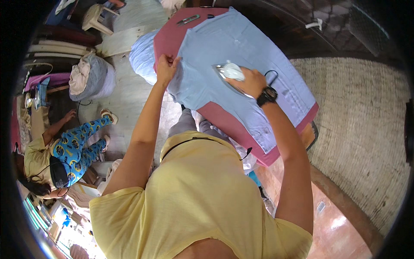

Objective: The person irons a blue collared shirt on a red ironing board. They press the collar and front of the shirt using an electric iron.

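A light blue cloth, apparently part of a garment, lies spread over a table with a dark red cover. My right hand is wrapped round the handle of a clothes iron. The iron rests on the middle of the cloth, its pointed tip toward the upper left. At the cloth's left edge, my left hand pinches the fabric between thumb and fingers. Some wrinkles run through the cloth near the iron and along its right part.
Thread snips and a small dark object lie at the table's far end. More blue fabric bulges beside its left edge. A stuffed cloth sack stands on the floor. Another person is at the left, near a plastic stool.
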